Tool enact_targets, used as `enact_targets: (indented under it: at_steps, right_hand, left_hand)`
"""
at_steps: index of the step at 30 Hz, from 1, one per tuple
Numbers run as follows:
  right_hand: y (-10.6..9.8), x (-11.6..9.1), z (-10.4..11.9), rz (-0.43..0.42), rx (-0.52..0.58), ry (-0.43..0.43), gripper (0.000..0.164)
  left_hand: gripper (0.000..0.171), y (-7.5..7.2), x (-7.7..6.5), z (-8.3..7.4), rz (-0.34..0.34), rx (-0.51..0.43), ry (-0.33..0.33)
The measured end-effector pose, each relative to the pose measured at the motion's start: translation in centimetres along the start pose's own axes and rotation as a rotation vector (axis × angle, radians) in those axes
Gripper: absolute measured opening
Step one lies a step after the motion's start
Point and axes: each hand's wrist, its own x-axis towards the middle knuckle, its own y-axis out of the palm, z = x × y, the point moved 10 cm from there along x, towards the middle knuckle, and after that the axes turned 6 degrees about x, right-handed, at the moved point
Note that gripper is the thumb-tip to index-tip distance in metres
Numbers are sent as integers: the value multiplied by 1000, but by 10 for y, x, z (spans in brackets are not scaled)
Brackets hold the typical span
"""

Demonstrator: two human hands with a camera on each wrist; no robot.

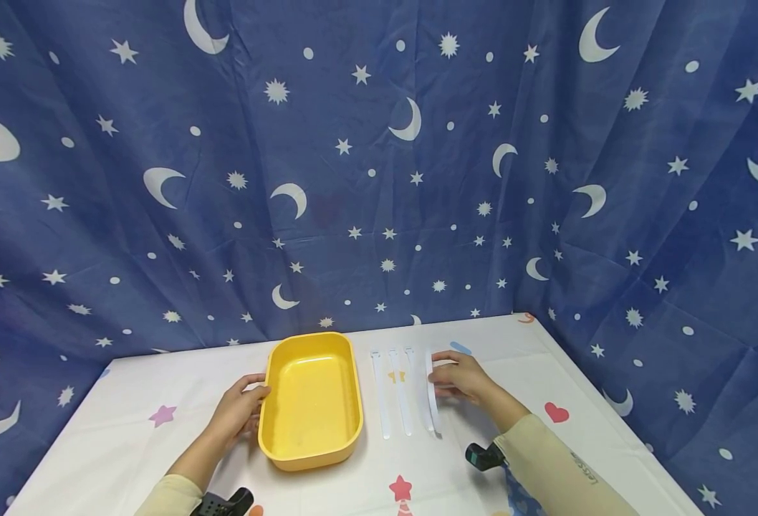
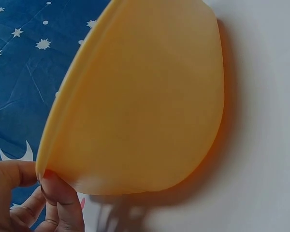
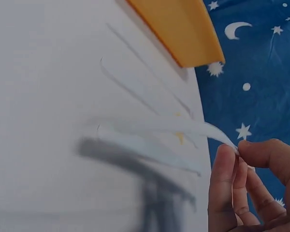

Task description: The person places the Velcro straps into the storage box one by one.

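A yellow plastic basin [image 1: 312, 398] stands on the white cloth, nothing inside it. My left hand [image 1: 236, 408] grips its left rim; in the left wrist view, thumb and fingers pinch the basin's edge [image 2: 63, 96]. With my right hand [image 1: 461, 378] I pinch one end of a thin white strap [image 1: 432, 405], which is lifted off the cloth and casts a shadow in the right wrist view. Left of it, several more white straps [image 1: 381, 401] lie side by side, each with what looks like a small buckle at its far end.
The table [image 1: 521, 358] wears a white cloth printed with stars, hearts and other shapes. A blue curtain [image 1: 353, 179] with moons and stars rises behind it and along the right side. The basin stands left of the straps.
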Motion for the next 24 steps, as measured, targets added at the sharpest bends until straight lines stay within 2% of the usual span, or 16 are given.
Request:
enact_targets:
  at_steps: [9, 24]
  right_hand:
    - [15, -7, 10, 54, 76, 3, 57]
    - [35, -9, 25, 97, 74, 14, 55]
  left_hand:
    - [47, 1, -1, 0, 1, -22, -8]
    - [49, 1, -2, 1, -1, -58, -23]
